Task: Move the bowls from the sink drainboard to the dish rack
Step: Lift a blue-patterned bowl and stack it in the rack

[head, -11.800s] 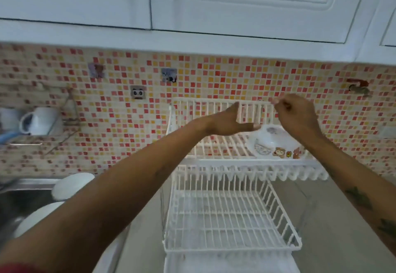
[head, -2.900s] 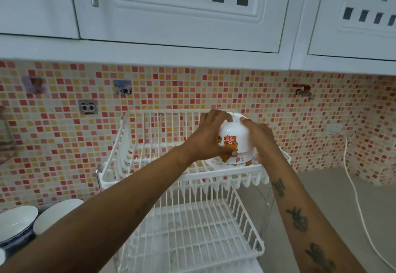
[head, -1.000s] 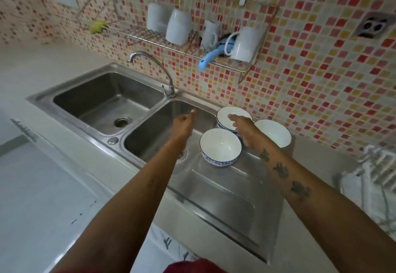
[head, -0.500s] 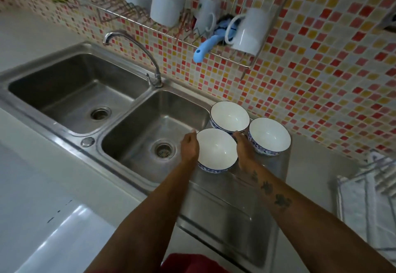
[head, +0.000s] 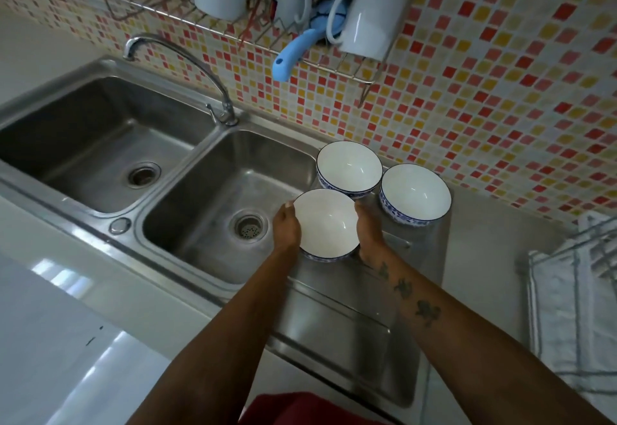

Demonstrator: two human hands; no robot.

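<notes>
1. Both hands cup the near bowl (head: 326,222): left hand (head: 286,227) on its left wall, right hand (head: 367,224) on its right wall, palms facing, fingers partly hidden behind the bowl. Each hand is closed against the bowl, not wide.
2. Near bowl sits at the left edge of the sink drainboard (head: 350,317), just beside the right basin (head: 217,197). Can't tell whether it is lifted yet or touching the steel.
3. Two more bowls wait behind: back bowl (head: 349,167) touching or nearly touching the held one, right bowl (head: 415,192) just beside the back bowl, near the tiled wall (head: 500,90).
4. Handling guess: glazed ceramic, rigid, fairly light for two hands, breakable if knocked on the steel or on a neighbour. Glossy inside, maybe wet from the sink, so likely slippery.
5. Best hold, in my judgement: opposite sides of the wall below the rim, as now, or thumb over rim with fingers under the foot.
6. Orientation: all three upright, mouths up, blue-patterned outsides. Round, so no long axis in plan; the axis of symmetry runs vertical.
7. Dish rack (head: 574,291) shows only as white wire at the right edge, well apart from the bowls.
8. Risk: clipping the back bowl on lift.
</notes>
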